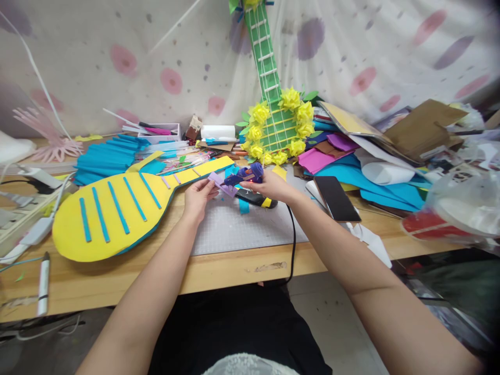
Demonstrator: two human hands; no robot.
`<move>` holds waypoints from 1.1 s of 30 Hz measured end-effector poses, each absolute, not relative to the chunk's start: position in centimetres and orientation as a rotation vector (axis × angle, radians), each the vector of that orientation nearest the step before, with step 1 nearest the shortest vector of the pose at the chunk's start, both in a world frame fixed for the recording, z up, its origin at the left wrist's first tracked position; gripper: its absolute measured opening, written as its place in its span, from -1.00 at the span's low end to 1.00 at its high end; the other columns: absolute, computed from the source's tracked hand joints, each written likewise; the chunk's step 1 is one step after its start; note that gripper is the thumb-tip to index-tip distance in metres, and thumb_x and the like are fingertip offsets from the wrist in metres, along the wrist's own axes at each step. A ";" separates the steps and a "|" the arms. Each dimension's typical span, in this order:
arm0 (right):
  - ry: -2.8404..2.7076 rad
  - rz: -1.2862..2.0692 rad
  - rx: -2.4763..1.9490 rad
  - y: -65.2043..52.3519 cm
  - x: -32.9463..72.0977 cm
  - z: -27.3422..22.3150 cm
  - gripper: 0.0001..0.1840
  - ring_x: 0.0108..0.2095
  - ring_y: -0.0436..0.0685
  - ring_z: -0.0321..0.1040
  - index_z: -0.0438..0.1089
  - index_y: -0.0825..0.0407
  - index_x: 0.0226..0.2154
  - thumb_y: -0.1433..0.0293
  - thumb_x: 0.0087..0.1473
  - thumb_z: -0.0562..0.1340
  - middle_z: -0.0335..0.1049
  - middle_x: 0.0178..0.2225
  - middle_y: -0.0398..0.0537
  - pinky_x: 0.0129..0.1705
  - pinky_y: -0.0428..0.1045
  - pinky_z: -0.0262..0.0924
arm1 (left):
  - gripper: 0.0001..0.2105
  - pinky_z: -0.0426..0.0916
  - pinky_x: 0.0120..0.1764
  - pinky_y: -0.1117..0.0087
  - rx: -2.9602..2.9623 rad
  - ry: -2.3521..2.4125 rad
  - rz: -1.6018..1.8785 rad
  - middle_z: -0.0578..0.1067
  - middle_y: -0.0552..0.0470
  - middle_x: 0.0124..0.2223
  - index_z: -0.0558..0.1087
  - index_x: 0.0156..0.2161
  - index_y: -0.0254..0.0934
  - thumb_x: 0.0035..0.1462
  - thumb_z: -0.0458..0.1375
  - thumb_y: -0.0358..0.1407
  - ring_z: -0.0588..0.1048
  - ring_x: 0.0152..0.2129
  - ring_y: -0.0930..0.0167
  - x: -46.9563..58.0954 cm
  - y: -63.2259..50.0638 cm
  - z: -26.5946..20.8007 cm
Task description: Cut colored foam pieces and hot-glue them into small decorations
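My left hand (198, 197) pinches a small lilac paper strip (223, 185) above the grey cutting mat (250, 229). Wrapped in my right hand (270, 186) is a dark blue glue gun (242, 175), its nozzle pointing left at the strip. Its tip is too small to make out clearly. Just below the glue gun lies a black and yellow utility knife (255, 199). Left of my hands rests a yellow lute-shaped craft piece (117, 208) with blue bars on its body and a few lilac bars on its neck.
A green paper instrument (269, 73) ringed by yellow flowers stands at the back. Coloured sheets (390, 177) pile up on the right behind a phone (336, 199). A black cord (292, 245) hangs over the table edge. A white marker (44, 284) lies front left.
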State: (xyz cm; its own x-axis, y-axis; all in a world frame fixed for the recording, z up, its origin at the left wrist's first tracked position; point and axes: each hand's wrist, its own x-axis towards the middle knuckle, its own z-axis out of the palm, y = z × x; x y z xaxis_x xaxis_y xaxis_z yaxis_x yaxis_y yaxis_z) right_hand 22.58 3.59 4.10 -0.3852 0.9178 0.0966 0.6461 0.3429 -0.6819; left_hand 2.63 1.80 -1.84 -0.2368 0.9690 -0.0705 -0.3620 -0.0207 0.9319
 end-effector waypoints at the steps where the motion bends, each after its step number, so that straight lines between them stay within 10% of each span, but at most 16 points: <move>1: -2.149 0.755 -1.360 3.6 22.5 4.2 -0.65 -0.53 0.01 0.27 0.43 0.01 -0.35 0.09 -0.09 0.23 0.41 -0.51 -0.13 -0.49 -0.09 0.11 | -0.66 0.39 -0.32 0.36 0.784 1.109 1.521 0.53 -0.06 -0.41 0.49 -0.36 -0.38 -0.30 0.34 -0.22 0.50 -0.49 0.42 2.6 1.8 -1.8; 33: -2.134 0.711 -1.304 4.2 21.2 4.8 -0.54 -0.28 0.08 0.35 0.38 0.01 -0.17 0.08 -0.07 0.22 0.45 -0.26 -0.05 -0.26 -0.04 0.21 | -0.66 0.40 -0.33 0.38 0.822 1.070 1.456 0.54 -0.03 -0.41 0.50 -0.37 -0.36 -0.32 0.35 -0.20 0.49 -0.52 0.45 2.8 1.6 -1.6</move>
